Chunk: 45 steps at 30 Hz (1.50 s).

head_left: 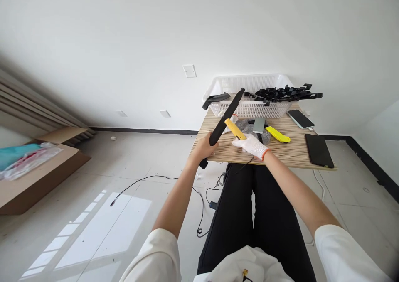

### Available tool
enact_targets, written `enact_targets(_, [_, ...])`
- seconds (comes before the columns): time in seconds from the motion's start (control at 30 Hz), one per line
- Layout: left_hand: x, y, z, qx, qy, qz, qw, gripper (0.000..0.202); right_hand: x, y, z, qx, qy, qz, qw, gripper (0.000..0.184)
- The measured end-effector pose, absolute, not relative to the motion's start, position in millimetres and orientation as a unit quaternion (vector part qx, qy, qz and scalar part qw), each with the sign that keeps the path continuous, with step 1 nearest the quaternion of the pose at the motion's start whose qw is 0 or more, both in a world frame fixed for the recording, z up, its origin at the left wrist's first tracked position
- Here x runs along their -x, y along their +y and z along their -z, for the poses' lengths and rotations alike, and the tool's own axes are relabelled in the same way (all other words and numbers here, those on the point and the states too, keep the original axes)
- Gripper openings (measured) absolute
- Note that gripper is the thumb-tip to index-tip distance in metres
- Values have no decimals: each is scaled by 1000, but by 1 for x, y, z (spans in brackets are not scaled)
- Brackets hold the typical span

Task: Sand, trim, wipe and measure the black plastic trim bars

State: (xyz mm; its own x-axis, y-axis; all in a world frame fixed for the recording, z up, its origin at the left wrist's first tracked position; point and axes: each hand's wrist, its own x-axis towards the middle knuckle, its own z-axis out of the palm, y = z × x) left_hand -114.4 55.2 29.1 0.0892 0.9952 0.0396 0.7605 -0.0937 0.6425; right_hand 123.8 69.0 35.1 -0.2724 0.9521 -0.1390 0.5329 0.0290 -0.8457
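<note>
Hands over table (pixel 289 156) near-left corner, both gripping.
L hand (pixel 205 148) clenched round long black strip (pixel 226 118), tilted up twd white basket (pixel 249 107) at far edge; gloved R hand (pixel 253 145) closed on yellow knife (pixel 235 129), tip at strip. 2nd yellow knife (pixel 277 134) mid-table; black phone (pixel 318 150) near-right corner.

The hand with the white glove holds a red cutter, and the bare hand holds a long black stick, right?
Almost. The cutter is yellow, not red. The head view shows the gloved right hand holding it, while the bare left hand holds the long black stick.
</note>
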Motion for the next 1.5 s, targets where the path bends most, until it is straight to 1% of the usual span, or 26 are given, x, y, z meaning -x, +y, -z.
enact_targets(0.07, [112, 55, -30, -711, 633, -231, 201, 23, -102, 69, -30, 505, -644, -502, 279, 42])
enact_targets(0.2, [109, 54, -30, -729, 628, -218, 161, 30, -57, 78, -29, 431, -595, -596, 324, 41])
enact_targets(0.33, [116, 45, -21, -700, 654, -243, 154, 38, -35, 89, -37, 421, -547, -609, 391, 40])
enact_targets(0.4, [123, 33, -13, -687, 662, -256, 159, 37, -33, 93, -42, 427, -533, -605, 409, 40])
enact_targets(0.5, [130, 12, -1, -682, 652, -277, 183, 30, -37, 97, -48, 431, -537, -599, 409, 41])
enact_targets(0.63, [131, -3, 8, -640, 617, -394, 232, 32, -51, 98, -55, 443, -585, -562, 381, 40])
enact_targets(0.73, [126, 5, 6, -600, 601, -458, 262, 35, -74, 96, -59, 487, -631, -491, 352, 40])
enact_targets(0.87, [119, 28, -4, -581, 587, -484, 288, 34, -107, 87, -60, 552, -699, -340, 302, 36])
enact_targets(0.97, [117, 43, -6, -597, 566, -483, 299, 34, -120, 76, -56, 581, -745, -229, 235, 33])
enact_targets(1.07, [117, 49, -4, -607, 553, -486, 300, 33, -123, 66, -50, 596, -769, -161, 166, 37])
enact_targets(1.13, [118, 50, -1, -604, 551, -489, 306, 32, -122, 62, -45, 606, -772, -132, 137, 38])
enact_targets(1.23, [120, 48, 2, -595, 546, -502, 309, 31, -121, 60, -40, 628, -761, -107, 120, 40])
enact_targets(1.4, [121, 47, 4, -591, 542, -515, 304, 30, -124, 62, -35, 622, -766, -124, 103, 41])
enact_targets(1.5, [121, 47, 4, -586, 544, -523, 297, 30, -127, 63, -36, 645, -743, -133, 115, 42])
